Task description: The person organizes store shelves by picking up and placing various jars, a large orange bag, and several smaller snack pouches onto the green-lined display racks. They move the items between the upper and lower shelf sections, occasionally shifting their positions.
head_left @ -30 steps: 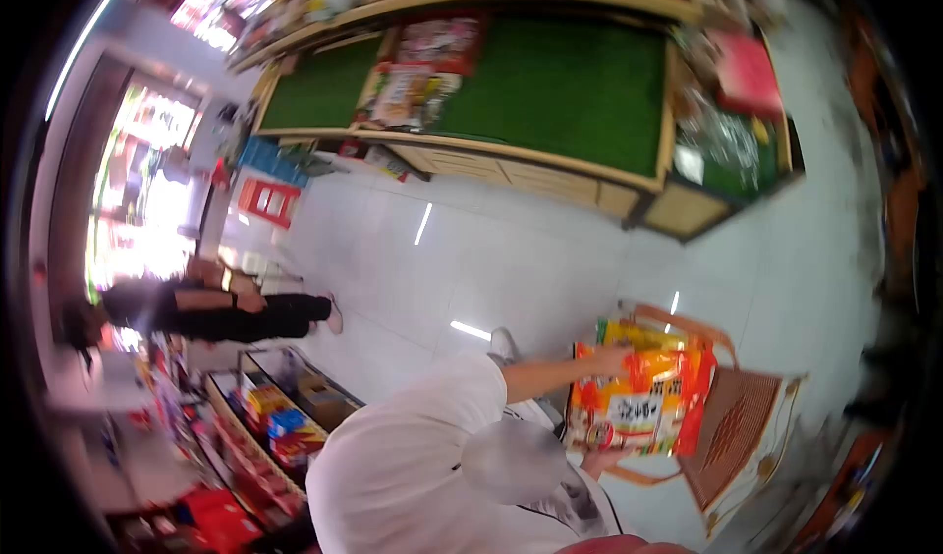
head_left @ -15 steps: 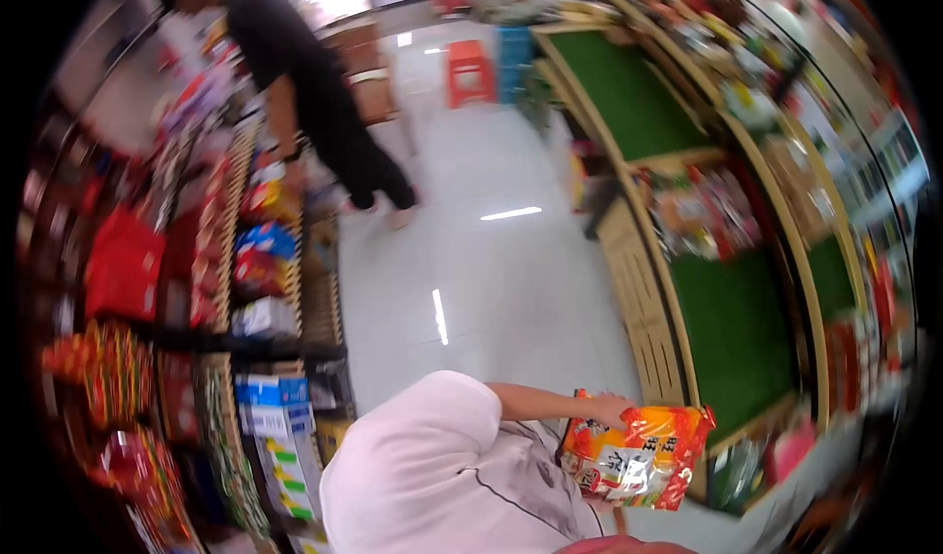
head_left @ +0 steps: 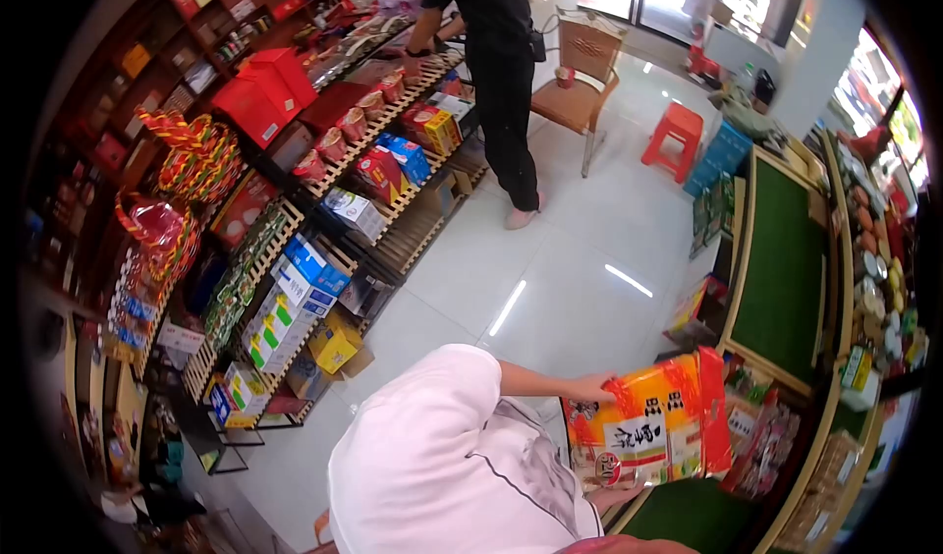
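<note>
A large orange and red bag of rice crackers (head_left: 648, 426) with Chinese print is held in front of my body at the lower right. My left hand (head_left: 591, 388) grips its upper left edge, fingers partly behind the plastic. At the bag's lower edge is my right hand (head_left: 616, 498), mostly covered by the bag, its fingers hidden. Beyond the bag, the green-lined wooden display shelf (head_left: 781, 259) holds packaged goods (head_left: 771, 446) in one compartment.
On the left, slatted shelves (head_left: 393, 222) carry boxes, cup packs and red gift bags (head_left: 263, 97). Another person (head_left: 501, 73) in black stands at them. A brown chair (head_left: 575, 83), a red stool (head_left: 674, 139) and blue crates (head_left: 720, 156) stand farther back on the tiled floor.
My view has swung left, bringing more of the left shelves and the chair into sight. The bag stays in my hands and now shows beside the packaged goods.
</note>
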Available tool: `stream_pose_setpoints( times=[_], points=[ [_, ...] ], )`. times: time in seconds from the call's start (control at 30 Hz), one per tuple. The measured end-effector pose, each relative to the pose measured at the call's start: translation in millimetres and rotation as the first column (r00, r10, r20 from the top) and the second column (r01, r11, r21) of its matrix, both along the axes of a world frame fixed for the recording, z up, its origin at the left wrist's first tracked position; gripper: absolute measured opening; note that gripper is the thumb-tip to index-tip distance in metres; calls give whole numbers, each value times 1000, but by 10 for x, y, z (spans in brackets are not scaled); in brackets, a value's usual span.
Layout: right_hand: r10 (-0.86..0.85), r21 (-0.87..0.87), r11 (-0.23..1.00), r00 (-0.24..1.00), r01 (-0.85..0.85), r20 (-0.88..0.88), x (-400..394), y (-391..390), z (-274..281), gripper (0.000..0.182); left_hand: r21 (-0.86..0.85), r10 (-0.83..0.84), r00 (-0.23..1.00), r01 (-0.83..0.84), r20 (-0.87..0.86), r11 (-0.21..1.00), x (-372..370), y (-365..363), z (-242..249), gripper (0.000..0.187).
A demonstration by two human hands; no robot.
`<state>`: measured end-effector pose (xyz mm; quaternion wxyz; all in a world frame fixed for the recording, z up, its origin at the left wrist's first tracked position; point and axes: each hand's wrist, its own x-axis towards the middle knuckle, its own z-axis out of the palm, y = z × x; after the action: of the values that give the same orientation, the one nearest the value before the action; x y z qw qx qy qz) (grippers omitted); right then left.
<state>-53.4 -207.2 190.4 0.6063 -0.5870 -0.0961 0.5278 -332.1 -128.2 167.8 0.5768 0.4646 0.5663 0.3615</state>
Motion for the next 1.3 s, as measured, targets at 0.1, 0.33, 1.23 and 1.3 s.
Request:
stream_pose_setpoints(
  times=[0.1,0.33,1.23,1.3],
  points=[
    [240,-3,971,971,-240,8,-338,928,291,56,-49,270,962,-271,-28,961,-394,164,191,60],
    [579,81,812,815,-578,12,-1342,2501,111,67,11,733,676,-736,76,677,-1196,406,261,51],
    [69,104,991,989,-83,130,-1555,7235,-482,39,-137,180,952,-149,250,979,-1785,6809,-233,46],
    [-5,78,997,999,1,51,-1475,7762,-363,33,-182,168,956,-125,240,975,-1664,7307,-186,46]
  ],
)
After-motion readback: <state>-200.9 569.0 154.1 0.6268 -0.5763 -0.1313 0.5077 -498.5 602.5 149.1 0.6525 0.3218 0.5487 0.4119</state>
